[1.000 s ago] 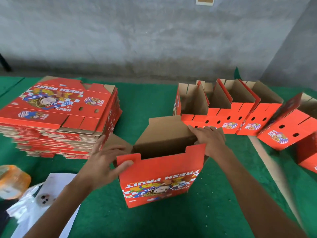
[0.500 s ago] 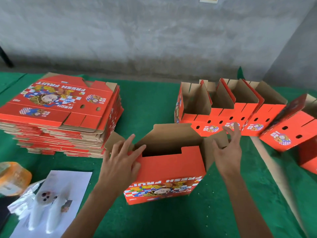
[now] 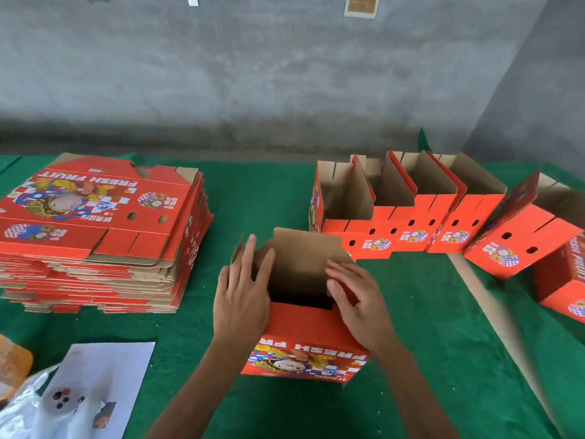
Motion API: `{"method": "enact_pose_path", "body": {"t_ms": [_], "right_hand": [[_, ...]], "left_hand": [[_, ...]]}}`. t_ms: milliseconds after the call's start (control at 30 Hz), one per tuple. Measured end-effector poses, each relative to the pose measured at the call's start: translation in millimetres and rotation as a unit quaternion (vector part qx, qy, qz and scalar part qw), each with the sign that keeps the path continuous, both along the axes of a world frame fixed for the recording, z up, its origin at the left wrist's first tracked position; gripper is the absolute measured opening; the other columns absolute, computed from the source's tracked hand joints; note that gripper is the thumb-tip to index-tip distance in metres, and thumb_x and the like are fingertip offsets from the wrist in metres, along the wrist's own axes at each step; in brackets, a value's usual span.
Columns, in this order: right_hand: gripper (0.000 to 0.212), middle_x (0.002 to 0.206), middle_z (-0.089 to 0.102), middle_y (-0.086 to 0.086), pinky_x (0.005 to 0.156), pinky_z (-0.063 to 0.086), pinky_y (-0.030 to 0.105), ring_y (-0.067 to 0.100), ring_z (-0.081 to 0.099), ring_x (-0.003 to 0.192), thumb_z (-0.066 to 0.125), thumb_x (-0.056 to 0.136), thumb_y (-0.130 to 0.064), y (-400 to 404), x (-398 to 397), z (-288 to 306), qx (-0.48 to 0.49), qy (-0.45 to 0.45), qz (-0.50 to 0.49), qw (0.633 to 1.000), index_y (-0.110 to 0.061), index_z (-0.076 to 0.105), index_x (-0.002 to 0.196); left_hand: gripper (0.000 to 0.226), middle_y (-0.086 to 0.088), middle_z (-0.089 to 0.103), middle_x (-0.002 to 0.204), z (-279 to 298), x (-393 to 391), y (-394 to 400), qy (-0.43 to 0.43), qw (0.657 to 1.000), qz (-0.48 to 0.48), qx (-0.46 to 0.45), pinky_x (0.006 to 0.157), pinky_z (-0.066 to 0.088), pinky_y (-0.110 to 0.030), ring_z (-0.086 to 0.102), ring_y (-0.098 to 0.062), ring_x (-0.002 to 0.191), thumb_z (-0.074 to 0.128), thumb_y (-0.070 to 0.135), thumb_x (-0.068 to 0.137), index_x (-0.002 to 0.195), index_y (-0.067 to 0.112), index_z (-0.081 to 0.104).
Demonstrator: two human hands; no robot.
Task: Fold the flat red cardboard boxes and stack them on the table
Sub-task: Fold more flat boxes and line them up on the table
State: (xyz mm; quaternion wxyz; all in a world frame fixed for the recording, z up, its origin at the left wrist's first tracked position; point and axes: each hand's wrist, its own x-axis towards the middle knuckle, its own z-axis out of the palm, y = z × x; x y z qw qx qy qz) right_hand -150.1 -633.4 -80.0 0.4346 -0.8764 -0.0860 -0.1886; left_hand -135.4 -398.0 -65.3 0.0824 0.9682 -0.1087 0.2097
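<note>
A half-folded red box printed "FRESH FRUIT" stands upright on the green table, open at the top with its brown back flap raised. My left hand lies flat on the box's left side flap, fingers spread and pointing away from me. My right hand covers the right side flap, fingers bent over its edge. To the left rests a tall stack of flat red boxes. A row of folded open boxes stands at the back right.
One more folded box leans at the far right, with another below it. A white paper sheet and a clear plastic bag lie near left, beside an orange object. A grey wall runs behind the table.
Both hands have moved inward onto the box's side flaps, which now tilt toward the opening. The box stands a little closer to me and more upright.
</note>
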Motion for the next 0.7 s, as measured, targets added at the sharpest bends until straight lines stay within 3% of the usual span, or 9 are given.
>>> {"method": "enact_pose_path", "body": {"t_ms": [67, 133, 233, 300, 400, 433, 500, 600, 700], "right_hand": [[0.051, 0.145, 0.045, -0.025, 0.12, 0.034, 0.049, 0.008, 0.039, 0.142, 0.073, 0.095, -0.015, -1, 4, -3, -0.031, -0.005, -0.025, 0.999, -0.025, 0.06, 0.143], [0.078, 0.156, 0.037, -0.011, 0.125, 0.026, 0.048, 0.014, 0.03, 0.149, 0.078, 0.088, -0.01, -1, 7, -5, -0.052, 0.0, -0.046, 0.998, -0.025, 0.041, 0.155], [0.101, 0.168, 0.022, -0.004, 0.127, 0.018, 0.042, 0.017, 0.019, 0.156, 0.08, 0.084, -0.01, -2, 7, -10, -0.053, 0.027, -0.046, 0.997, -0.03, 0.018, 0.162], [0.09, 0.162, 0.033, -0.011, 0.126, 0.023, 0.043, 0.013, 0.028, 0.153, 0.077, 0.087, -0.008, -5, 6, -11, -0.033, 0.043, -0.025, 0.998, -0.034, 0.027, 0.157], [0.048, 0.14, 0.053, -0.019, 0.116, 0.037, 0.049, 0.009, 0.047, 0.137, 0.069, 0.092, -0.004, -8, 2, -10, 0.042, 0.04, -0.018, 0.998, -0.038, 0.06, 0.124], [0.032, 0.137, 0.056, -0.018, 0.115, 0.038, 0.05, 0.01, 0.048, 0.135, 0.063, 0.093, -0.008, -6, 0, -8, 0.067, 0.044, -0.017, 0.997, -0.034, 0.066, 0.112], [0.022, 0.142, 0.055, -0.015, 0.118, 0.033, 0.048, 0.008, 0.044, 0.14, 0.053, 0.094, -0.017, -4, -5, -7, 0.097, 0.063, -0.004, 0.993, -0.026, 0.073, 0.098], [0.007, 0.154, 0.044, -0.017, 0.125, 0.021, 0.045, 0.005, 0.027, 0.151, 0.07, 0.093, -0.034, -4, -9, -8, 0.004, 0.094, -0.016, 0.995, -0.031, 0.067, 0.098], [0.051, 0.153, 0.041, -0.014, 0.123, 0.024, 0.039, 0.008, 0.027, 0.149, 0.078, 0.084, -0.055, -2, -12, -11, -0.103, 0.138, -0.051, 0.984, -0.034, 0.057, 0.125]], "left_hand": [[0.096, -0.013, 0.013, 0.172, -7, -2, 6, -0.047, 0.994, -0.064, -0.08, 0.109, 0.047, -0.049, 0.033, -0.035, 0.149, 0.072, -0.005, 0.074, 0.159, 0.022, 0.038], [0.103, -0.005, 0.009, 0.174, -11, -5, 11, -0.041, 0.979, -0.123, -0.155, 0.096, 0.054, -0.035, 0.025, -0.029, 0.155, 0.071, -0.011, 0.077, 0.162, 0.031, 0.029], [0.089, 0.022, 0.023, 0.167, -17, -5, 15, 0.04, 0.97, -0.157, -0.183, 0.081, 0.056, -0.03, 0.047, -0.007, 0.137, 0.072, 0.035, 0.093, 0.162, 0.045, 0.017], [0.075, 0.033, 0.036, 0.15, -18, -4, 13, 0.089, 0.957, -0.126, -0.245, 0.091, 0.051, -0.031, 0.048, 0.001, 0.13, 0.048, 0.068, 0.096, 0.16, 0.048, 0.015], [0.064, 0.02, 0.039, 0.152, -17, 2, 15, 0.12, 0.877, -0.066, -0.461, 0.119, 0.036, -0.042, 0.039, -0.002, 0.141, 0.025, 0.074, 0.1, 0.157, 0.045, 0.025], [0.061, 0.016, 0.038, 0.152, -14, 3, 17, 0.112, 0.877, -0.052, -0.464, 0.122, 0.031, -0.049, 0.033, -0.005, 0.145, 0.023, 0.073, 0.1, 0.154, 0.045, 0.034], [0.059, 0.012, 0.03, 0.159, -11, 4, 20, 0.13, 0.923, -0.047, -0.358, 0.125, 0.016, -0.061, 0.019, -0.014, 0.153, 0.03, 0.075, 0.096, 0.144, 0.046, 0.05], [0.07, 0.013, 0.011, 0.169, -15, 4, 16, 0.219, 0.965, -0.053, -0.135, 0.125, -0.002, -0.063, -0.006, -0.018, 0.159, 0.05, 0.083, 0.084, 0.146, 0.051, 0.046], [0.088, 0.011, -0.003, 0.171, -18, 5, 11, 0.227, 0.971, -0.018, -0.078, 0.122, 0.022, -0.062, -0.013, -0.021, 0.158, 0.057, 0.086, 0.078, 0.154, 0.053, 0.03]]}}
